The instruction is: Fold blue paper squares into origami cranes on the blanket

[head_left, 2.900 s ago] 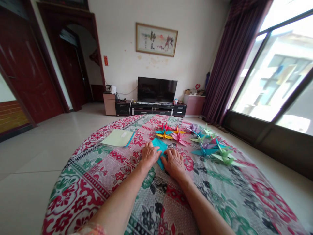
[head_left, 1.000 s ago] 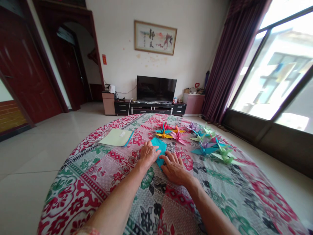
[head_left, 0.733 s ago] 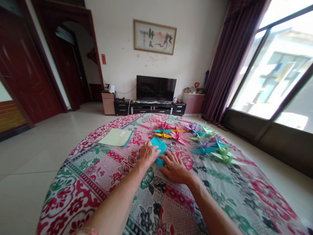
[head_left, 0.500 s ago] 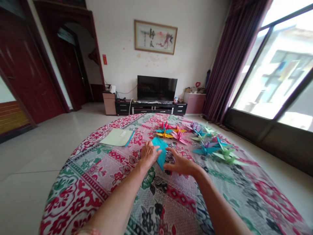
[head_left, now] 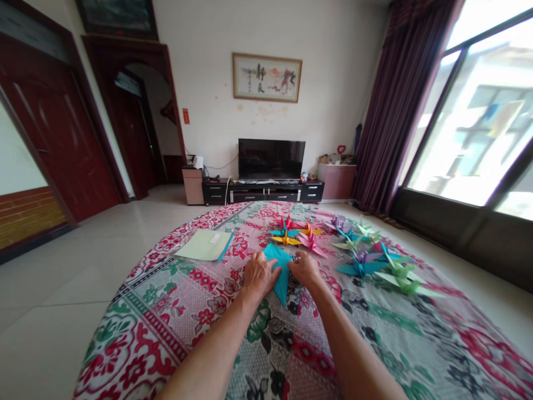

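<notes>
A blue folded origami paper, shaped like a kite with its narrow tip toward me, lies on the patterned tablecloth. My left hand holds it from the left side, thumb across the paper and the other fingers curled by its edge. At the right corner my right hand pinches the paper's edge between thumb and fingers. Just beyond stand folded paper cranes, among them a yellow crane and a pink crane. Farther right are more cranes, including a blue crane and a light green crane.
A stack of pale green and blue paper sheets lies left of my hands. The round table's floral tablecloth reaches its curved edge on the left. Past the table stand a low TV cabinet and a television.
My right hand has closed from spread fingers to a pinch at the paper's right corner. My left hand stays on the paper. The camera view has tilted up slightly.
</notes>
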Tool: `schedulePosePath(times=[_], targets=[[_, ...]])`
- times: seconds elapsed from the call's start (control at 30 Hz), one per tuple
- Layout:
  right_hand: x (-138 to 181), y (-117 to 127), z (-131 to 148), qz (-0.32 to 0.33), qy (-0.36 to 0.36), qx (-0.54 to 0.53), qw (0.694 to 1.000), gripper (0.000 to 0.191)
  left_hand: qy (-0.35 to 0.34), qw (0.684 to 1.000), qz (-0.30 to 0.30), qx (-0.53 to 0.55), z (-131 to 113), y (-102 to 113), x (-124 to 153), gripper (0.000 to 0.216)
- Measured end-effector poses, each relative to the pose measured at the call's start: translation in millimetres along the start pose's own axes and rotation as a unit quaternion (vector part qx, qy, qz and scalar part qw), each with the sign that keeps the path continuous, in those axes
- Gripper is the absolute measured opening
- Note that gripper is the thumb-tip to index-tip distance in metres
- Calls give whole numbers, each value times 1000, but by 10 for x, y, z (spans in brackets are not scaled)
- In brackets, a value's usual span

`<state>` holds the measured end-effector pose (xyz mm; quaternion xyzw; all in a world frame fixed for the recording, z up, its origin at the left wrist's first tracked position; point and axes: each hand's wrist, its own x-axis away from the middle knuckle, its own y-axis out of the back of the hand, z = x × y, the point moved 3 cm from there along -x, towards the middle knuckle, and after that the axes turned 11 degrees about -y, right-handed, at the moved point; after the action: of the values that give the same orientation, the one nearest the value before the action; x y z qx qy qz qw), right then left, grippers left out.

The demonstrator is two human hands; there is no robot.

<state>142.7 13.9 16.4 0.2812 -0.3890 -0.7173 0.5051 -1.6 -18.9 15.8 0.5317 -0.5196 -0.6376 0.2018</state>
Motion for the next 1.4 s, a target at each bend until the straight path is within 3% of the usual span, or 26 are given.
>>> schedulePosePath(times=[0.2, 0.33, 0.43, 0.67, 0.83, 1.1, 1.27, 1.4], targets=[[-82, -44, 20, 32, 11, 27, 999, 30, 25, 999, -45, 11, 45, -53, -13, 50], [-55, -57, 29, 46, 16, 29, 998, 24, 53, 996, -63, 43, 113, -100, -33, 44], [8, -35, 67, 43, 18, 21, 999, 28, 87, 990, -94, 67, 185, -109, -39, 37], [251, 20, 208, 32, 64, 40, 997, 69, 98, 984, -120, 94, 306, -132, -50, 38], [234, 5, 188, 59, 83, 40, 994, 61, 72, 989, -116, 64, 350, -187, -61, 47], [64, 99, 143, 50, 49, 21, 997, 48, 82, 983, -109, 122, 375, -178, -91, 31], [55, 166, 149, -23, 63, -85, 994, 47, 131, 946, -198, 220, 371, -5, -96, 38], [64, 86, 104, -63, 115, -262, 956, 42, 169, 911, -251, 280, 417, 81, -90, 38]])
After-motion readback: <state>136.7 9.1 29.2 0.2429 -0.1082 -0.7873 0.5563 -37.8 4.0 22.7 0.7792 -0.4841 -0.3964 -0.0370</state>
